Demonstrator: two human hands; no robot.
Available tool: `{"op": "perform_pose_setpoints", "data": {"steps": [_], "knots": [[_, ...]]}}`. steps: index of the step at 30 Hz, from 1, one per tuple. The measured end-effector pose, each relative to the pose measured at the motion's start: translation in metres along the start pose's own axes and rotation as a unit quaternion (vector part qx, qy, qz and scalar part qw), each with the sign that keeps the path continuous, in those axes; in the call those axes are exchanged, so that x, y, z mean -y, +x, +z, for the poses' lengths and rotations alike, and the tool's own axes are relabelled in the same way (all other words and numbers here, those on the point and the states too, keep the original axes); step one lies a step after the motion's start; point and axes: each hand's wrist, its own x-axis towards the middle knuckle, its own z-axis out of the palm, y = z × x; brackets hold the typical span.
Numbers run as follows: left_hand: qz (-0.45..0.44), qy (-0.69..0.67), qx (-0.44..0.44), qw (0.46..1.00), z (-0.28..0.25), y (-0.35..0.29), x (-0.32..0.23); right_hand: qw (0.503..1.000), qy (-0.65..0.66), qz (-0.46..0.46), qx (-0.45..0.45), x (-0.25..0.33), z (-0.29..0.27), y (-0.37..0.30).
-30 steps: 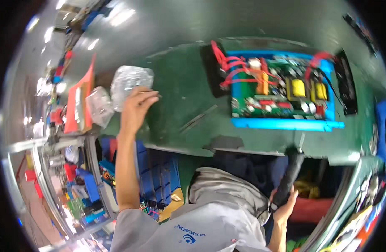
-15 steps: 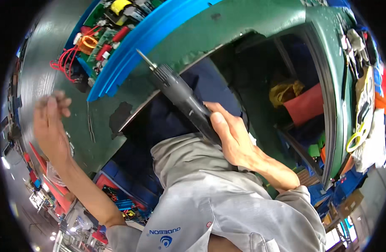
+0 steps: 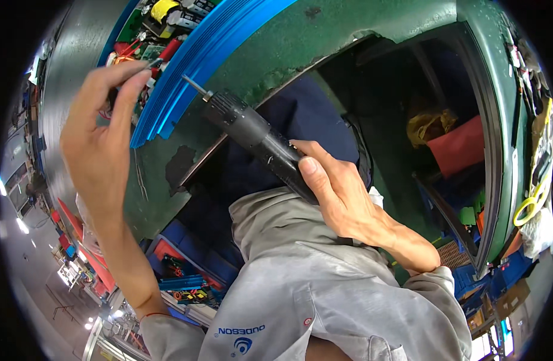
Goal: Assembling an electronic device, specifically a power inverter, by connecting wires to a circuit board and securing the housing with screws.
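My right hand (image 3: 339,195) is wrapped round a black electric screwdriver (image 3: 252,132), its bit pointing up and left toward a blue metal housing (image 3: 189,60). The bit's tip is close to the housing's near edge; I cannot tell whether they touch. Raised at the left, my left hand (image 3: 105,126) pinches thumb and forefinger together around something small and dark that I cannot make out. Those fingertips are over the edge of a green circuit board (image 3: 135,30) in the housing, with red parts, a yellow-wrapped coil and black cylinders. Part of the board is hidden behind the hand.
The green worktop (image 3: 276,45) has a torn front edge above a dark recess. Thin wire-like strands (image 3: 141,174) lie near that edge. A bin (image 3: 168,259) of parts is at lower left. On the right hang yellow-handled scissors (image 3: 531,204); a red sheet (image 3: 460,147) lies below.
My left hand has moved right and up to the circuit board, its fingers now pinched. The screwdriver stays in my right hand, nearly in place. The whole view has shifted slightly.
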Motion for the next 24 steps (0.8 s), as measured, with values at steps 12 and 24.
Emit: {"op": "perform_pose_setpoints", "data": {"steps": [12, 24], "knots": [[0.106, 0.089, 0.03, 0.99, -0.002, 0.021, 0.013, 0.956, 0.254, 0.085, 0.119, -0.007, 0.002, 0.001], [0.054, -0.06, 0.081, 0.993, -0.008, 0.02, 0.022, 0.899, 0.337, 0.2, 0.197, -0.005, -0.004, 0.005]]}}
